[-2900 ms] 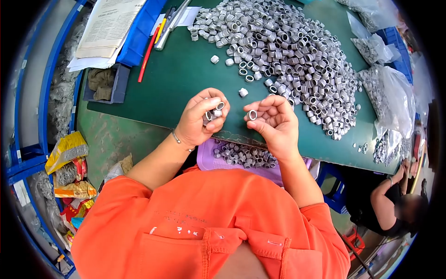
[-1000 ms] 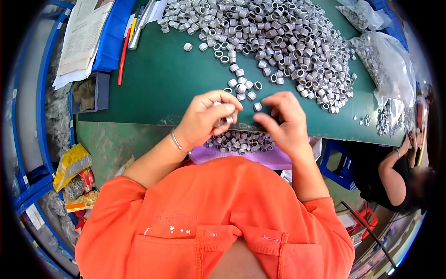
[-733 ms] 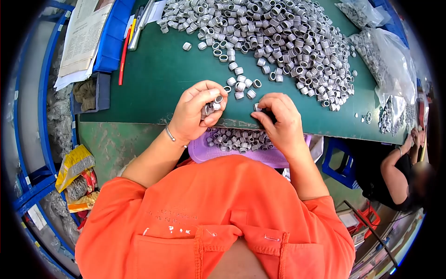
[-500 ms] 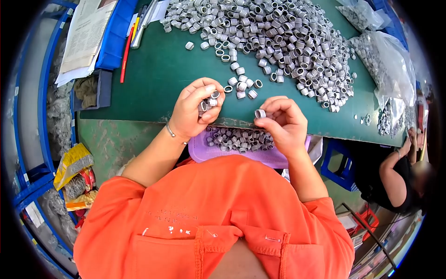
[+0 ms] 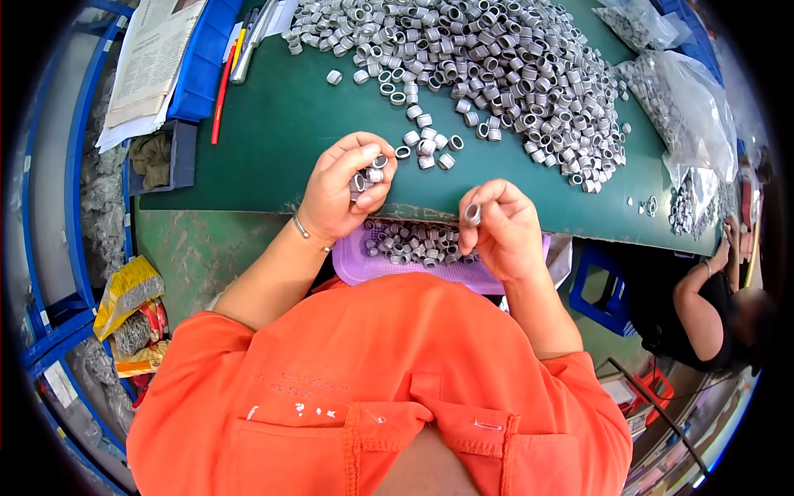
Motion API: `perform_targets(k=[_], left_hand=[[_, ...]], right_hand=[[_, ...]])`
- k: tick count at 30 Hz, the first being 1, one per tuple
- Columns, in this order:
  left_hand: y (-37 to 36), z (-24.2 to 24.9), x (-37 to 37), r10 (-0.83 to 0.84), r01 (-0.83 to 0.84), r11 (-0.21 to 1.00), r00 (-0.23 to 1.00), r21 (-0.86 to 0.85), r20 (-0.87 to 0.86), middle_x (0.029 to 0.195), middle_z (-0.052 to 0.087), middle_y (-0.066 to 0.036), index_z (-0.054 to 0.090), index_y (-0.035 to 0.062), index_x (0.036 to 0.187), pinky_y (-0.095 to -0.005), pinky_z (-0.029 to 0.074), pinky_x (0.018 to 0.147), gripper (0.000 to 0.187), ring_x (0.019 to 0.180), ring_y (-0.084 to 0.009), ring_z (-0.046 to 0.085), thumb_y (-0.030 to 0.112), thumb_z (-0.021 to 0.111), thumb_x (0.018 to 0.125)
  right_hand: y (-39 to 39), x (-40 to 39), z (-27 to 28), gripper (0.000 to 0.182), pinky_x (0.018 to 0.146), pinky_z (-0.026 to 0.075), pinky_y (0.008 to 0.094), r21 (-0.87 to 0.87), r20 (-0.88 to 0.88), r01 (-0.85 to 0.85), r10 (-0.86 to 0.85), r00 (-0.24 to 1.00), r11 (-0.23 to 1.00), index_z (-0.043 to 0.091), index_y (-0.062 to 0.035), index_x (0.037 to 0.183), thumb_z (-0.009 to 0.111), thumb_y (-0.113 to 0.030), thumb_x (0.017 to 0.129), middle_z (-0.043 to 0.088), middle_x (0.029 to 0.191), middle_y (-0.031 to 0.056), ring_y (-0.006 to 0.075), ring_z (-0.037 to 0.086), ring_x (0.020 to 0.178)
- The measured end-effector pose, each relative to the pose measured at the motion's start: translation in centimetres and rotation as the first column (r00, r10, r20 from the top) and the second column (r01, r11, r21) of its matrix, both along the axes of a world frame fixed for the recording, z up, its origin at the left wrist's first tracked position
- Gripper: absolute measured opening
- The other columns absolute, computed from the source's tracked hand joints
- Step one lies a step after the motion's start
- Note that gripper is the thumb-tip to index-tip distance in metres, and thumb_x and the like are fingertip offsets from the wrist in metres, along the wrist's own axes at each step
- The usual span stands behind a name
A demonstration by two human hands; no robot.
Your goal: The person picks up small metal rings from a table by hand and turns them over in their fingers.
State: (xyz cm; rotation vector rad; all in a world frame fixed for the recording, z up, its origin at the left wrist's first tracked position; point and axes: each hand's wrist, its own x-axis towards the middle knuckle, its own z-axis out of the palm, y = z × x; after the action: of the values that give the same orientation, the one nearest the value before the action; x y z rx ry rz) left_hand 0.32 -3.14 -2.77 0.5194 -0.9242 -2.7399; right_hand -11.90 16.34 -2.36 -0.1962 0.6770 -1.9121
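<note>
My left hand (image 5: pixel 347 183) is curled around several small grey metal rings (image 5: pixel 370 175), above the near edge of the green table (image 5: pixel 256 157). To its right, my right hand (image 5: pixel 503 227) pinches one metal ring (image 5: pixel 472 214) between thumb and fingers, its opening turned towards me. A few loose rings (image 5: pixel 427 147) lie on the table just beyond my hands. Below the table edge, a purple plastic basket (image 5: pixel 351 263) holds many more rings (image 5: pixel 411 245); my right hand covers part of its right side.
A large heap of rings (image 5: pixel 513 74) spreads across the back of the table. Plastic bags (image 5: pixel 691 107) of parts lie at the right. Pens (image 5: pixel 223 95) and a blue tray (image 5: pixel 197 74) with papers are at the left. Another person (image 5: pixel 703 306) sits at the far right near a blue stool (image 5: pixel 600 289).
My right hand has turned the pinched ring so its opening faces me, and has dropped slightly. My left hand keeps its rings almost in place.
</note>
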Motion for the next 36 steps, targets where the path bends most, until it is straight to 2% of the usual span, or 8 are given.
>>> perform_targets(k=[4,8,11,15,20,26,31,36], left_hand=[[-0.1,0.0,-0.1,-0.004,0.004,1.000,1.000,-0.009,-0.005,0.080,0.052,-0.010,0.054,0.0009,0.096,-0.0165,0.029,0.037,0.018,0.044,-0.0057,0.038,0.014,0.042,0.095],[0.0,0.1,-0.1,-0.007,0.007,1.000,1.000,0.004,0.005,0.079,0.052,-0.010,0.054,0.0008,0.096,-0.0167,0.029,0.037,0.018,0.044,-0.0061,0.038,0.014,0.042,0.095],[0.0,0.1,0.0,-0.008,0.008,1.000,1.000,0.011,0.006,0.079,0.053,-0.010,0.054,0.0008,0.096,-0.0168,0.029,0.037,0.018,0.043,-0.0064,0.038,0.014,0.042,0.095],[0.0,0.2,0.0,-0.006,0.006,1.000,1.000,0.026,-0.002,0.078,0.053,-0.010,0.054,0.0008,0.096,-0.0170,0.029,0.037,0.018,0.043,-0.0066,0.038,0.013,0.042,0.095],[0.0,0.1,-0.1,-0.007,0.007,1.000,1.000,0.017,0.013,0.078,0.053,-0.011,0.054,0.0007,0.096,-0.0171,0.029,0.037,0.017,0.043,-0.0065,0.038,0.014,0.042,0.095],[0.0,0.1,0.0,-0.002,0.001,1.000,1.000,0.014,0.009,0.079,0.054,-0.011,0.054,0.0008,0.096,-0.0172,0.029,0.037,0.017,0.043,-0.0065,0.038,0.013,0.042,0.095],[0.0,0.2,0.0,-0.001,0.001,1.000,1.000,0.022,0.002,0.079,0.054,-0.011,0.054,0.0008,0.096,-0.0173,0.029,0.036,0.017,0.043,-0.0065,0.038,0.013,0.042,0.095],[0.0,0.0,0.2,0.002,-0.001,0.999,1.000,0.047,-0.009,0.080,0.054,-0.011,0.054,0.0010,0.096,-0.0176,0.029,0.037,0.017,0.043,-0.0067,0.038,0.013,0.042,0.095]], right_hand=[[-0.8,-0.3,0.4,0.015,0.056,0.047,0.0278,0.207,-0.949,0.258,0.130,0.288,0.944,0.061,-0.0017,0.096,0.066,-0.003,0.082,0.061,0.079,0.0085,0.0182,0.060,0.065],[-4.0,-0.7,0.0,0.021,0.059,0.048,0.0320,-0.006,-0.969,0.534,0.126,-0.211,0.845,0.061,-0.0023,0.093,0.069,0.000,0.074,0.058,0.082,0.0111,0.0256,0.059,0.070],[-4.4,-1.2,-0.7,0.023,0.063,0.049,0.0331,0.008,-0.971,0.514,0.129,-0.200,0.857,0.061,-0.0024,0.092,0.068,0.003,0.072,0.058,0.086,0.0112,0.0265,0.059,0.072],[-3.1,-1.2,0.3,0.018,0.065,0.052,0.0263,0.306,-0.714,0.230,0.063,0.697,0.924,0.063,0.0009,0.098,0.064,0.004,0.080,0.064,0.093,0.0057,0.0125,0.062,0.075],[-1.5,-1.8,0.6,0.018,0.074,0.056,0.0294,0.236,-0.065,-0.038,0.055,0.996,0.971,0.061,0.0030,0.104,0.059,0.002,0.086,0.065,0.092,0.0098,0.0187,0.065,0.083],[-1.3,-0.8,0.7,0.007,0.081,0.054,0.0343,0.118,-0.292,-0.082,0.113,0.950,0.990,0.058,0.0003,0.084,0.060,0.007,0.082,0.062,0.098,0.0142,0.0232,0.065,0.088],[-3.1,-2.1,0.9,0.021,0.066,0.047,0.0263,0.102,-0.984,0.238,0.064,0.165,0.966,0.064,-0.0016,0.089,0.058,0.012,0.074,0.061,0.090,0.0098,0.0169,0.060,0.076],[-5.4,-2.7,-0.6,0.018,0.066,0.048,0.0324,0.063,-0.980,0.530,0.153,-0.126,0.846,0.063,-0.0009,0.092,0.063,0.006,0.076,0.057,0.089,0.0124,0.0282,0.058,0.076]])
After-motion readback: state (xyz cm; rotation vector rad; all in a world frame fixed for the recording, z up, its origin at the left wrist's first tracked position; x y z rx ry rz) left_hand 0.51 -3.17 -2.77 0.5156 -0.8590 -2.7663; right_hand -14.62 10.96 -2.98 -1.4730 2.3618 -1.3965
